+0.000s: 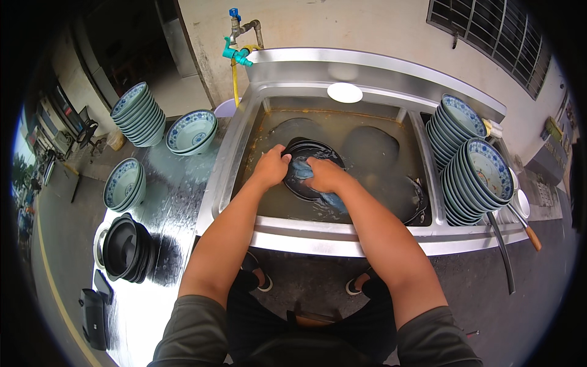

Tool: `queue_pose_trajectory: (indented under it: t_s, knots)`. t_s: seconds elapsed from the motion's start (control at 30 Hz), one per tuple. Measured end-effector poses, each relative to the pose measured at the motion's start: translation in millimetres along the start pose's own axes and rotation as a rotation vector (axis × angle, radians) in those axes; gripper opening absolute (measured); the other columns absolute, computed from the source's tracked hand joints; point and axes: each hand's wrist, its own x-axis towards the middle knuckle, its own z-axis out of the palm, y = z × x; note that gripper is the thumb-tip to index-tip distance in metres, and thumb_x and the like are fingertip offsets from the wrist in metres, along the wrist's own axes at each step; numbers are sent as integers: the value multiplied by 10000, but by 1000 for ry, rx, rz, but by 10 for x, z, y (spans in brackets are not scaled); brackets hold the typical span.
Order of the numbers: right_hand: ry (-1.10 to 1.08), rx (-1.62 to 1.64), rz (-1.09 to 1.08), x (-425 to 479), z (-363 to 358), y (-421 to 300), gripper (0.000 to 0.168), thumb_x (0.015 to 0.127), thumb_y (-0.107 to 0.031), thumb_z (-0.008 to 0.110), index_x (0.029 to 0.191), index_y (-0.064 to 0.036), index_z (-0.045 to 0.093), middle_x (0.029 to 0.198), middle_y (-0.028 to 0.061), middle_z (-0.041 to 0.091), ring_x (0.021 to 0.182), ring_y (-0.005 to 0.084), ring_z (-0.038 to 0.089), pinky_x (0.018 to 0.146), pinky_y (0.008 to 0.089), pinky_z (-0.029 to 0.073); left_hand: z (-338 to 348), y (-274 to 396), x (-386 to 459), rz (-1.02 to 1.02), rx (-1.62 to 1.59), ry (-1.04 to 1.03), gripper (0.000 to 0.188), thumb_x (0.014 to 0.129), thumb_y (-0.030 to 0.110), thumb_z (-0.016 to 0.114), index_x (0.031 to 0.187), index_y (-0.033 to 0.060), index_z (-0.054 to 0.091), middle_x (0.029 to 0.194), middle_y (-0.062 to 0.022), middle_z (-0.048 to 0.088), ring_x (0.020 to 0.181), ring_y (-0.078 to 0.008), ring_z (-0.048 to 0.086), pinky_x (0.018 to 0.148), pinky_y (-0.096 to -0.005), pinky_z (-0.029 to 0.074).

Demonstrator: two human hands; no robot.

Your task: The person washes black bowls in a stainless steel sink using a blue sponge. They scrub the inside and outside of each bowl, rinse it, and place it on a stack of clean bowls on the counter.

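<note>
A black bowl point(305, 189) lies tilted in the murky water of a stainless steel sink point(229, 151). My left hand point(274, 166) grips the bowl's left rim. In my right hand point(324, 175) is a blue cloth point(301, 169), pressed against the inside of the bowl; part of the cloth trails into the water below. More dark round vessels lie under the surface: one point(371, 147) to the right and another point(296, 128) behind. At the basin's right front corner a dark vessel point(415, 202) partly breaks the surface. The cloudy water hides their details.
Patterned bowls stand in tall stacks at the sink's right end point(477, 183) and on the left metal table point(140, 117). Black bowls point(126, 250) are stacked nearer me. A white dish point(345, 92) sits on the back rim. Two handles point(502, 252) overhang the front right edge. A tap point(235, 32) rises behind.
</note>
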Motion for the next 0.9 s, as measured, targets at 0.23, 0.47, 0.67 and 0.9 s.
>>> queue_pose_trajectory:
  t_s: [0.23,0.47,0.67,0.9]
  knots:
    - [203,93,-157,27,96,-142,664,831,-380,825,1328,-22,568,1223,270,697,1167,443,664,996,505,527,-31,-2,-12,-10,-35,-27,406,1026,226,616,1357,-10,608,1215,-273,709,1055,-415,713,853,-476,570]
    - [-83,90,-65,10,-5,-198,648,807,-388,816,1285,-1,612,1244,280,692,1196,429,650,1014,470,520,-30,54,-46,-33,2,-78,419,1019,253,623,1348,-5,620,1257,-282,694,1188,-456,656,1018,-504,507]
    - [-157,247,-1,-54,-66,-260,554,771,-352,819,1155,26,691,1176,274,711,1125,392,680,956,439,529,-59,81,-70,29,52,-16,383,1010,253,647,1303,6,655,1259,-297,680,1194,-471,639,1026,-485,488]
    - [-239,407,-8,-114,-185,-380,499,744,-245,814,1127,44,678,1059,202,701,994,300,669,864,405,526,-85,70,-61,0,68,-43,379,1010,249,645,1299,3,658,1256,-294,683,1207,-467,635,1023,-485,493]
